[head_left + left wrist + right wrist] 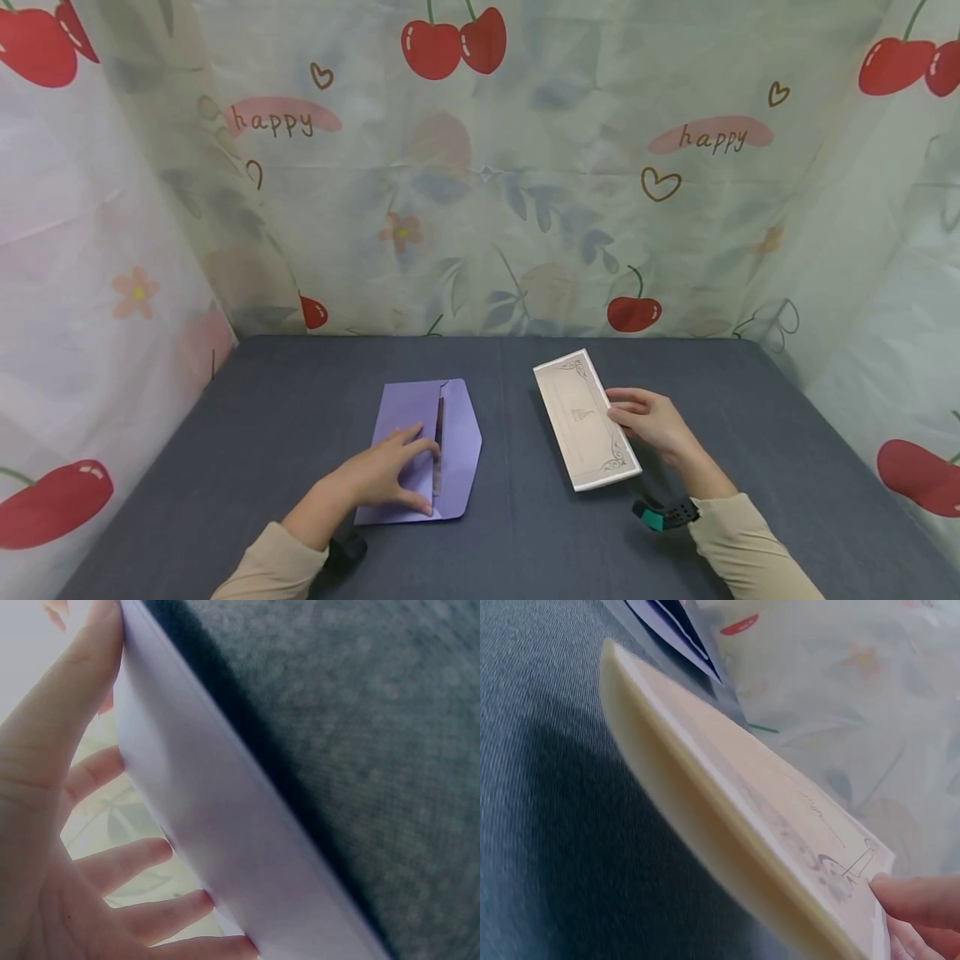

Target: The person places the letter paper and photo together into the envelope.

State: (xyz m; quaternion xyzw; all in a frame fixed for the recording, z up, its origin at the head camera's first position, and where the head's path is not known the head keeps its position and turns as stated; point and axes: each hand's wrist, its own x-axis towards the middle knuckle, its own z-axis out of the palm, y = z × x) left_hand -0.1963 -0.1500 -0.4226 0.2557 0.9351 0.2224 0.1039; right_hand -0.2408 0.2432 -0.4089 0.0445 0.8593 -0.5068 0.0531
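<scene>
Beige card (587, 421) is held above the right half of the desk (517, 550), slanted so that its far end points left. Its right long edge is pinched by the right grip (660, 425), with one digit laid over the top side; in the right wrist view a lower leaf (667, 787) is seen hanging apart from the upper one. To the left, the purple envelope (405, 402) is set on the desk, its flap (462, 450) spread to the right and its mouth parted. It is touched rather than clasped by the left grip (375, 475), whose fingers are spread along the mouth.

The card is judged light and fairly stiff, smooth enough to slip; it is best taken mid-edge with both leaves pressed together. The envelope is judged thin and easily creased, so only light pressure beside the mouth is advised.
</scene>
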